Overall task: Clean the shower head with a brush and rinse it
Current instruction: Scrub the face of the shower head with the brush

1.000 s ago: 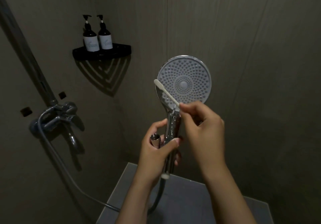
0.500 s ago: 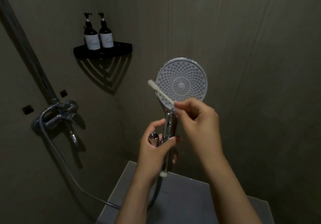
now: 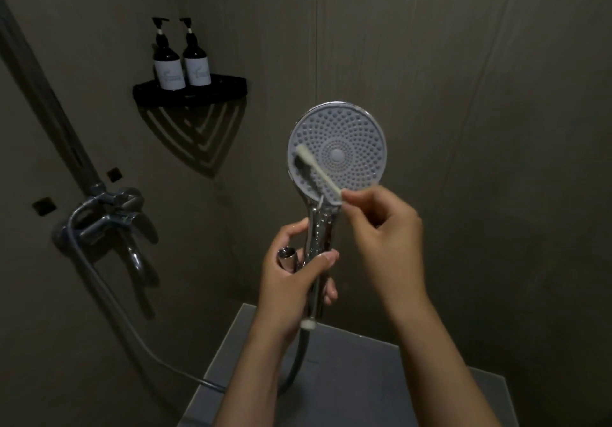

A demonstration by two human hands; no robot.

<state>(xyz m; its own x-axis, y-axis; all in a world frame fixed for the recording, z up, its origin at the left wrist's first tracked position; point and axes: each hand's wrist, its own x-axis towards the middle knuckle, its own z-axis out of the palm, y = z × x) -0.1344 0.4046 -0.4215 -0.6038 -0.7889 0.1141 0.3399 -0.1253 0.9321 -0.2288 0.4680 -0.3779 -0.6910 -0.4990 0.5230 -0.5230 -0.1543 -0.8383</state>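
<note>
Chrome shower head (image 3: 351, 135): left hand (image 3: 291, 281) grips its handle.
Brush (image 3: 319, 174): right hand (image 3: 387, 231) pinches it, bristles on the face's left side.

Pair of dark pump bottles (image 3: 169, 70), white-labelled, set side by side on a black corner shelf (image 3: 192, 97), chrome mixer tap (image 3: 109, 218) fixed low on the left wall, grey ledge (image 3: 357, 377) below.

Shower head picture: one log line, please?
left hand grips handle | right hand pinches brush | brush tip on shower head
</note>
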